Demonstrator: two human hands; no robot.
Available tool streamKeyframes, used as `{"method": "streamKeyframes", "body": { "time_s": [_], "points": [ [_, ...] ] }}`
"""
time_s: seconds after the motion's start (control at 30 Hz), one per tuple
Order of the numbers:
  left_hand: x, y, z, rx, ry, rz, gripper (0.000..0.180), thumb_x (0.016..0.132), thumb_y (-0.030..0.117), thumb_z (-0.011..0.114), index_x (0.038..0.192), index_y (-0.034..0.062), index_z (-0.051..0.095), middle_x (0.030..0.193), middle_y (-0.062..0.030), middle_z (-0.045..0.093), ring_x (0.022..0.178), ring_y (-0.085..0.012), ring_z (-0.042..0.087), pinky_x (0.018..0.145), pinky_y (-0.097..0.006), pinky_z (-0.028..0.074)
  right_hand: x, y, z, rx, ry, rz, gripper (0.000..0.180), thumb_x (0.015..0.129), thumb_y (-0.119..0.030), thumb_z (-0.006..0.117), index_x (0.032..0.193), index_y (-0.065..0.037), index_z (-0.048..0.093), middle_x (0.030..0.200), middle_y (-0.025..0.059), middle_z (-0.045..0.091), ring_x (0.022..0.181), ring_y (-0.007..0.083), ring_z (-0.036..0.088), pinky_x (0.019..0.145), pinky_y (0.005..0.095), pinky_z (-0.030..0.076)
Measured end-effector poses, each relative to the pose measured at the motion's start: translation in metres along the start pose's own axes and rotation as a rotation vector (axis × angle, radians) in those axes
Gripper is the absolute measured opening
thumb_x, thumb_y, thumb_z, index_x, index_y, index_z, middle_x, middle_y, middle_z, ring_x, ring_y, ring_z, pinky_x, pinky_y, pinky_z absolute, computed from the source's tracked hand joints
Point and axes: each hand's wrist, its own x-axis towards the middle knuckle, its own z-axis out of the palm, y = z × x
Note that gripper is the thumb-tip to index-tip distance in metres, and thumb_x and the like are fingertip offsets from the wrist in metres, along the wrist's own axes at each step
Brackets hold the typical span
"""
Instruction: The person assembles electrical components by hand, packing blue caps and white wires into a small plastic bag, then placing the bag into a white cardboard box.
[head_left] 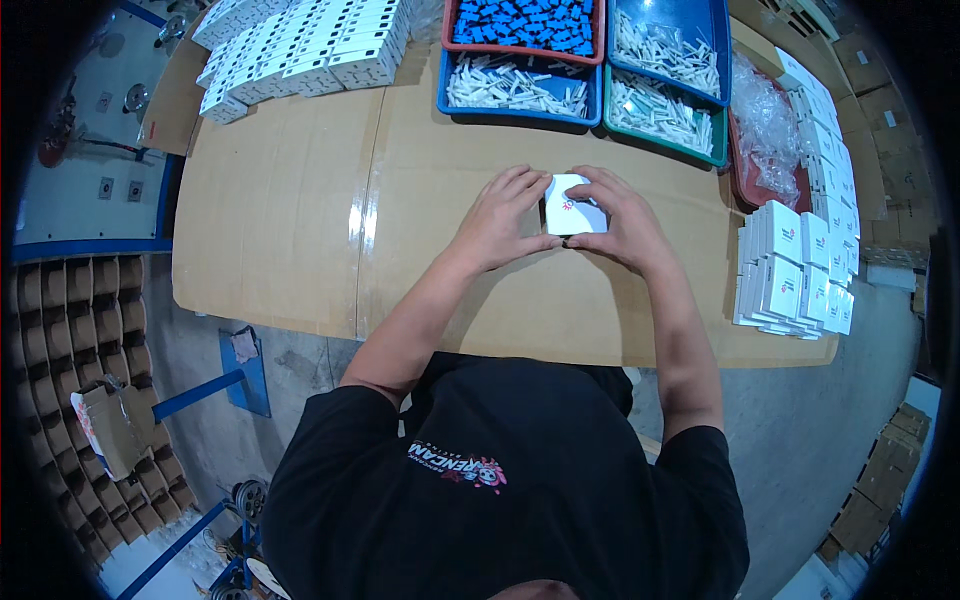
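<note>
A small white box [575,217] with a little printed mark lies on the cardboard-covered table, between my two hands. My left hand [504,218] grips its left side, fingers bent at the far corner and thumb at the near edge. On the opposite side my right hand [622,216] curls round it, fingers over the far right part and thumb along the near edge. The box's right side is partly hidden under those fingers. Both hands are closed on it, thumbs almost meeting at the front.
Rows of white boxes [345,62] stand at the far left. Blue trays [520,118] and a green tray [665,145] hold small white parts; a red tray [524,50] holds blue pieces. Stacked white boxes [783,285] and crumpled clear plastic [765,130] lie on the right.
</note>
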Motion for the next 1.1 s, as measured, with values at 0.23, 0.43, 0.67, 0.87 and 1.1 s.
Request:
{"method": "streamKeyframes", "body": {
  "time_s": [0.23,0.43,0.67,0.87,1.1],
  "points": [
    [0.003,0.000,0.000,-0.016,0.012,-0.010,0.083,0.071,0.039,0.087,0.139,0.0027,0.055,0.141,-0.0165,0.056,0.136,-0.0366,0.046,0.113,-0.047,0.037,-0.001,0.001,-0.001,0.022,0.004,-0.010,0.067,0.060,-0.018,0.092,0.121,-0.010,0.065,0.143,0.0135,0.055,0.132,0.0362,0.052,0.109,0.0434,0.044],
    [0.006,0.008,0.003,-0.003,0.069,-0.120,0.082,0.062,0.038,0.092,0.129,0.0050,0.058,0.131,-0.0137,0.061,0.126,-0.0348,0.052,0.108,-0.047,0.040,-0.014,0.011,0.020,0.185,0.263,0.101,0.076,0.063,-0.027,0.092,0.129,-0.003,0.062,0.146,0.0209,0.050,0.138,0.0382,0.046,0.113,0.0438,0.040],
    [0.005,0.011,0.006,0.039,0.112,-0.112,0.086,0.060,0.039,0.093,0.131,0.0055,0.056,0.127,-0.0135,0.061,0.123,-0.0354,0.053,0.106,-0.047,0.041,-0.034,0.011,0.047,-0.178,0.383,0.262,0.072,0.074,-0.035,0.087,0.129,0.003,0.060,0.145,0.0222,0.052,0.144,0.0403,0.038,0.116,0.0462,0.035],
    [0.004,0.011,0.007,0.069,0.108,-0.132,0.093,0.060,0.042,0.093,0.135,0.0033,0.053,0.128,-0.0157,0.058,0.123,-0.0364,0.052,0.104,-0.047,0.042,-0.029,0.005,0.043,-0.042,0.406,0.208,0.071,0.071,-0.031,0.089,0.126,0.004,0.061,0.134,0.0196,0.059,0.129,0.0414,0.052,0.107,0.0473,0.045],
    [0.004,0.010,0.012,0.145,0.164,-0.123,0.095,0.062,0.049,0.090,0.136,0.0018,0.052,0.126,-0.0151,0.059,0.117,-0.0351,0.053,0.102,-0.047,0.043,-0.017,-0.008,0.067,0.976,0.461,0.302,0.075,0.083,-0.002,0.079,0.146,-0.001,0.040,0.125,0.0151,0.061,0.106,0.0205,0.066,0.085,0.0323,0.058]
  ]
}}
